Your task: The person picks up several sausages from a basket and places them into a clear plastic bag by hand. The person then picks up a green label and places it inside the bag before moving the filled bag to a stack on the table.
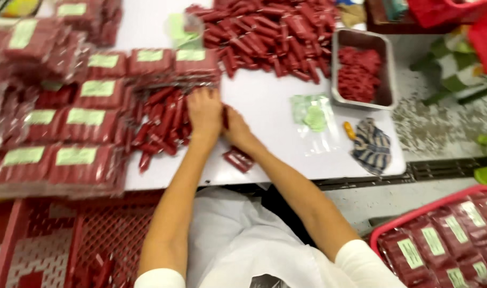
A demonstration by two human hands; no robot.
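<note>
I see the loose pile of red sausage sticks (161, 125) lying on the white desk (270, 101), just left of and under my left hand (204, 111); most sticks run lengthwise away from me, tilted a little. The left hand's fingers press flat together on the pile's right edge, and the right hand (236, 130) sits touching it, fingers curled against the sticks (whether it pinches one I cannot tell). One sealed stick (238, 159) lies just nearer me than the pile. Left of the pile are stacked clear packs with pale green labels (75, 136); beyond it a bigger heap (270, 34); far right, a metal tray (387, 80).
</note>
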